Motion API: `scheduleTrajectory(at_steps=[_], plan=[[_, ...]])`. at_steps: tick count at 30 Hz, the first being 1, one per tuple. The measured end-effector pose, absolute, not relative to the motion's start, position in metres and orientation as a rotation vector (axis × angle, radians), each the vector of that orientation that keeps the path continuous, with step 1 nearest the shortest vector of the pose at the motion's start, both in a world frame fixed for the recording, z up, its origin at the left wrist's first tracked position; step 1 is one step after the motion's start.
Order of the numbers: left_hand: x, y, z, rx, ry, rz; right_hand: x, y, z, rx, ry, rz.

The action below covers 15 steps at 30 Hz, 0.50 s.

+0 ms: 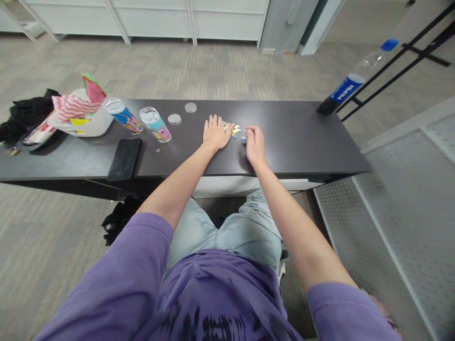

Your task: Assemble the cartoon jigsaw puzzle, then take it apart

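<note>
My left hand (216,133) lies palm down with its fingers spread, partly over a small pile of colourful pieces (236,129) on the dark table (295,142). To the right of the pile, my right hand (255,143) rests on its side with its fingers curled. A small blue and white piece (243,139) lies right by its fingertips; whether the fingers hold anything is hidden. Left of my hands stand two clear cans with printed cartoon labels, one blue (127,118) and one teal and pink (159,128). Two round silver lids (174,119) (191,107) lie flat near them.
A black phone (124,159) lies near the front edge. Farther left are a white basket (95,125) with colourful packets and a black cloth bundle (26,116). A Pepsi bottle (346,89) stands at the back right, beside a black metal frame (401,66).
</note>
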<state>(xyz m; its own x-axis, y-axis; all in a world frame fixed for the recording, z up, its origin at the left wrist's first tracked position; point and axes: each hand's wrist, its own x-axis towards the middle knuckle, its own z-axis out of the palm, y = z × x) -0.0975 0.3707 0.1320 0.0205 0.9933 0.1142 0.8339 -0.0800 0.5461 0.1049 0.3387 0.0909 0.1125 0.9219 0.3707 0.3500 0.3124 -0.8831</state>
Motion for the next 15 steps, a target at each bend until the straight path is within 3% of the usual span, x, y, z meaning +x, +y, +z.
scheduleTrajectory(at_steps=[8,15], plan=[[-0.102,0.384,0.131,2.112,1.624,0.894,0.104,0.340,0.084,-1.222,-1.509,0.655],[-0.148,0.302,0.136,2.328,1.520,0.786,0.103,0.339,0.091,-1.382,-1.525,0.545]])
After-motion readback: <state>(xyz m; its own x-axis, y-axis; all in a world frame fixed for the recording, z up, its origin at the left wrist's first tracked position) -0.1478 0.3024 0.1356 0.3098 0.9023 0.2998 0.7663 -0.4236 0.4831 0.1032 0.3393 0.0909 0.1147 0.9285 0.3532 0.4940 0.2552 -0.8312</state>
